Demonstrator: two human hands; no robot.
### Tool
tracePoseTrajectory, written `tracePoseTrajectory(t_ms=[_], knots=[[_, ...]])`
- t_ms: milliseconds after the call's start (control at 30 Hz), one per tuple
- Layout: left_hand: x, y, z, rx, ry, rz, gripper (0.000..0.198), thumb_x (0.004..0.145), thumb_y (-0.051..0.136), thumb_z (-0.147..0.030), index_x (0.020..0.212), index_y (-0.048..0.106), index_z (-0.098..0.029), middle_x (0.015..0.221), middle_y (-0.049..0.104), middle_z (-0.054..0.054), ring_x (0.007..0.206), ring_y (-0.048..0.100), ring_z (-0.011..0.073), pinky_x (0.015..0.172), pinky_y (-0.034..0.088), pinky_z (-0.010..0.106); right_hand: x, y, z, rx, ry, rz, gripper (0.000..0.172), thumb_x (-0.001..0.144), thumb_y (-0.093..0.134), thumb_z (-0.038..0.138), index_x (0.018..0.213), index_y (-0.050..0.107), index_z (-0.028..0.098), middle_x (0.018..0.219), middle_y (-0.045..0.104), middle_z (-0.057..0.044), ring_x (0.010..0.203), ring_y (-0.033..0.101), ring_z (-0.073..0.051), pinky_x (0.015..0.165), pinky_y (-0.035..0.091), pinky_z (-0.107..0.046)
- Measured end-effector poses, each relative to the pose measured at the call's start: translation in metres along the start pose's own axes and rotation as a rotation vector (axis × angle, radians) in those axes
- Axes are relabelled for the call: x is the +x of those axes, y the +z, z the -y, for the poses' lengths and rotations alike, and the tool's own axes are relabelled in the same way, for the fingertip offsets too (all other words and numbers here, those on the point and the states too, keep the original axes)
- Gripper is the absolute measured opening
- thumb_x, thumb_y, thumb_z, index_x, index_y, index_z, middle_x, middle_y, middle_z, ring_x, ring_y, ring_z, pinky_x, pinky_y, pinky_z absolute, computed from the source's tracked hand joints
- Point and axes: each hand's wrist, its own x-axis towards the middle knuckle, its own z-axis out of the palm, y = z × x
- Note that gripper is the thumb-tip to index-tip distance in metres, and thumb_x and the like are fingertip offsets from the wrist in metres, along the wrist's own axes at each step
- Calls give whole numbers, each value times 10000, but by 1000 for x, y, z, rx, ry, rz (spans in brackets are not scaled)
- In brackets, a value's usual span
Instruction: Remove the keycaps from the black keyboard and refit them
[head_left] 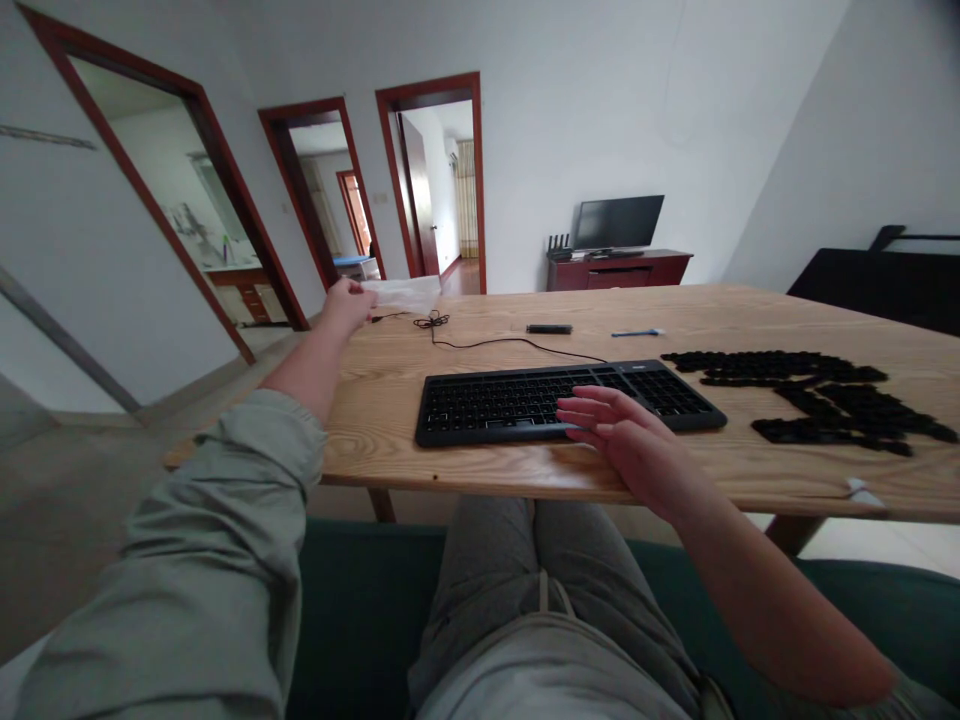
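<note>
A black keyboard (525, 400) lies on the wooden table (390, 400) in front of me, its cable (510, 343) running back to a coil. My right hand (622, 435) rests flat on the keyboard's front edge with the fingers stretched out. My left hand (346, 303) reaches to the far left corner of the table and is closed on a white cloth or tissue pack (409, 292) lying there. Several loose black keycaps (817, 395) are laid out in rows on the table to the right of the keyboard.
A small black stick-shaped object (548, 329) and a blue-and-white pen (636, 332) lie behind the keyboard. A white scrap (862, 490) sits at the table's front right edge. Doorways open at the left, and a TV on a red cabinet (619, 268) stands by the far wall.
</note>
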Motion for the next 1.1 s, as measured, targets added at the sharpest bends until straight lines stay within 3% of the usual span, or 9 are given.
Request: tracePoseTrajectory(t_ms=[133, 267, 367, 467, 500, 633, 767, 933, 1100], knots=[[-9, 30, 44, 331, -31, 17, 699, 797, 679, -348, 1393, 392, -120, 1420, 491, 231, 1269, 518, 324, 1018, 432, 433, -1, 1, 0, -134, -26, 47, 310, 771, 657, 243, 1078, 697, 255, 1143, 718, -57, 1171, 614, -241, 1041, 445, -454], [-37, 54, 48, 411, 123, 301, 491, 803, 649, -333, 1258, 584, -162, 1307, 621, 167, 1156, 600, 286, 982, 446, 370, -28, 13, 3, -109, -31, 105, 250, 834, 625, 281, 1068, 704, 246, 1162, 711, -59, 1144, 621, -220, 1007, 463, -404], [-49, 59, 35, 447, 267, 389, 363, 818, 574, -366, 1111, 668, -173, 1157, 704, 131, 1021, 650, 271, 895, 477, 351, -69, 24, 1, -71, 113, 410, 282, 881, 597, 367, 1107, 694, 229, 1099, 726, -73, 1029, 665, -217, 911, 512, -389], [-57, 57, 21, 438, 354, 478, 325, 831, 519, -411, 984, 695, -185, 1006, 742, 99, 899, 670, 244, 801, 496, 323, -104, 19, -24, -400, 315, 689, 388, 888, 591, 450, 1194, 692, 234, 1183, 701, -83, 1116, 635, -247, 1009, 464, -428], [-61, 56, 17, 448, 374, 490, 337, 840, 497, -435, 958, 696, -190, 983, 744, 98, 889, 669, 247, 795, 498, 329, -112, 11, -40, -570, 357, 668, 437, 881, 592, 469, 1250, 674, 248, 1271, 664, -83, 1201, 592, -264, 1069, 419, -444], [-73, 52, 6, 495, 398, 581, 432, 871, 418, -509, 965, 699, -195, 1017, 737, 106, 936, 657, 263, 852, 494, 360, -131, -42, -131, -1181, 472, 185, 593, 900, 476, 449, 1415, 559, 168, 1504, 465, -151, 1412, 394, -339, 1185, 253, -517], [-82, 51, 2, 399, 466, 686, 516, 882, 387, -559, 1135, 651, -195, 1184, 693, 105, 1053, 631, 257, 942, 465, 365, -145, -84, -201, -1308, 482, 51, 677, 883, 480, 490, 1471, 497, 155, 1597, 309, -138, 1480, 260, -325, 1207, 242, -463], [-86, 52, 3, 362, 480, 689, 564, 900, 344, -598, 1239, 583, -216, 1247, 667, 94, 1130, 610, 251, 995, 438, 360, -150, -87, -212, -1315, 454, 56, 726, 847, 515, 611, 1463, 512, 227, 1621, 263, -94, 1500, 177, -331, 1220, 202, -467], [-86, 51, 3, 332, 467, 705, 660, 891, 353, -638, 1377, 500, -216, 1372, 601, 120, 1230, 575, 268, 1055, 409, 371, -141, -81, -180, -1207, 483, 129, 727, 847, 515, 616, 1432, 549, 186, 1593, 324, -116, 1485, 242, -326, 1212, 231, -461]])
